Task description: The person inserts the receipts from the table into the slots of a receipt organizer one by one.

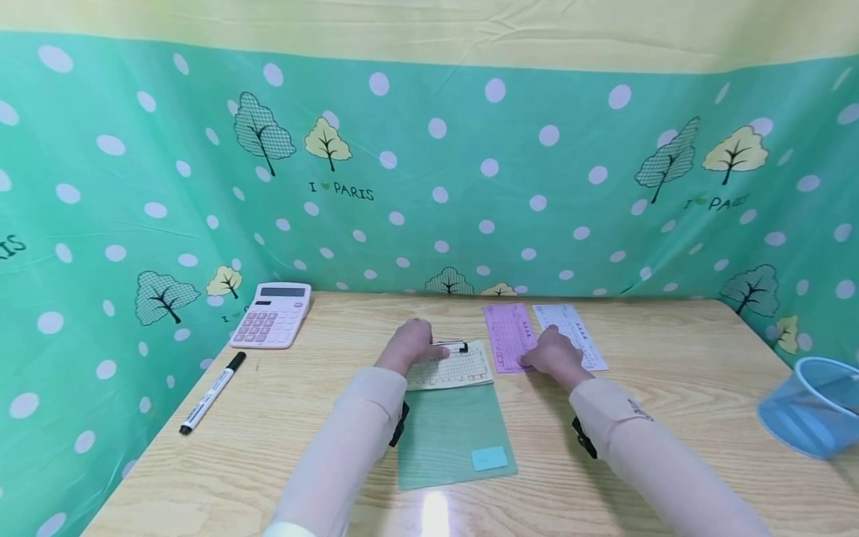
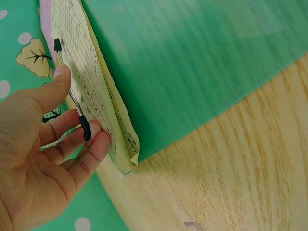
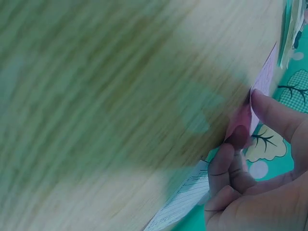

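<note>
A: What does the head view show?
B: The left hand point(image 1: 416, 349) is at the clip point(image 1: 463, 347) on the yellow papers point(image 1: 463, 371), and the green folder point(image 1: 456, 425) runs from there toward the person. The right hand point(image 1: 555, 354) is at the near right corner of the pink slip point(image 1: 508, 328). A white slip point(image 1: 567, 326) lies partly behind that hand.
A: How does the pink slip lie?
B: Right of the left hand, just beside the yellow papers. Its long axis points away from the person; the clip's bar runs left to right, crosswise to it. The right hand is the nearer one.
A: Farther out?
B: On the surface point(image 1: 302, 462), the calculator point(image 1: 271, 317) and marker point(image 1: 212, 393) lie well left of the left hand; the basket point(image 1: 792, 418) stands well right of the right hand.
A: The left wrist view?
B: The left hand holds the clip, thumb on its bar, fingers curled near one black end. I can't tell how firmly the clip bears down.
A: And the right wrist view?
B: The right hand pinches the pink slip between thumb and fingertip, its edge looking slightly lifted. The white slip is just beside those fingers; whether they touch, I can't tell.
</note>
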Demonstrator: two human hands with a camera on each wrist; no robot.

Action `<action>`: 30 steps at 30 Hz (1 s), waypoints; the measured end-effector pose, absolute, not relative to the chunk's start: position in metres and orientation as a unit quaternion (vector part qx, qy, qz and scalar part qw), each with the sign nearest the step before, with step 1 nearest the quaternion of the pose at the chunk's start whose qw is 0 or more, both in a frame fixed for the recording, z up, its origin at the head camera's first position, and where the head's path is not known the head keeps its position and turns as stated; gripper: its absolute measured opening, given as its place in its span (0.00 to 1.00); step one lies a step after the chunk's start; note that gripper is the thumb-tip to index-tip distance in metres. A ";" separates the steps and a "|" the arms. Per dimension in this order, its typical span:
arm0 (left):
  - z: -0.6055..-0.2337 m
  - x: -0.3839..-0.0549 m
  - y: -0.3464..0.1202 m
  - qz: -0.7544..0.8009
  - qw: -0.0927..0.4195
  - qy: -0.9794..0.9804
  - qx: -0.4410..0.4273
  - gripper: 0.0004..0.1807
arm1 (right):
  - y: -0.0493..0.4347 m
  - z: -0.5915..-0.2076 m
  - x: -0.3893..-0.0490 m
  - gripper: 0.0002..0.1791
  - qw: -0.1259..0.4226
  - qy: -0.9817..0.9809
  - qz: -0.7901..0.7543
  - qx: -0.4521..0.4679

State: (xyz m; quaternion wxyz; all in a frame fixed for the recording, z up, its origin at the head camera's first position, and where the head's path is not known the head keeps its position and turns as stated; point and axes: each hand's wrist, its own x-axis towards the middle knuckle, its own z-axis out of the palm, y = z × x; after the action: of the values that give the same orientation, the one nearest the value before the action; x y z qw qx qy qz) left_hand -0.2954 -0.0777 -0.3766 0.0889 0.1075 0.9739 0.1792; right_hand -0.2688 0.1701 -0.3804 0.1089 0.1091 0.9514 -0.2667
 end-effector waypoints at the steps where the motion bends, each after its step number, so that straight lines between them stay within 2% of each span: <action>1: -0.377 -0.295 -0.078 0.179 0.088 0.974 0.109 0.19 | 0.171 -0.380 -0.268 0.38 0.107 0.951 -0.271 0.108; 6: -0.378 -0.296 -0.077 0.177 0.086 0.974 0.110 0.19 | 0.173 -0.381 -0.267 0.23 0.102 0.950 -0.277 0.099; 17: -0.375 -0.295 -0.078 0.174 0.085 0.974 0.113 0.20 | 0.183 -0.376 -0.260 0.20 0.085 0.940 -0.323 0.062; 21: -0.374 -0.295 -0.077 0.172 0.085 0.975 0.114 0.20 | 0.188 -0.366 -0.253 0.14 0.052 0.948 -0.314 0.018; 30: -0.375 -0.295 -0.078 0.171 0.081 0.975 0.118 0.20 | 0.202 -0.342 -0.238 0.10 -0.046 0.956 -0.277 -0.086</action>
State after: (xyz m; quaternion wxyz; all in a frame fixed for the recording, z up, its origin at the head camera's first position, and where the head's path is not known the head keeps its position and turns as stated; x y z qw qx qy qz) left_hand -0.2949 -0.0778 -0.3747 0.0815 0.1175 0.9749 0.1705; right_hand -0.2376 0.2024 -0.3417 -0.0464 -0.0860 0.9558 -0.2774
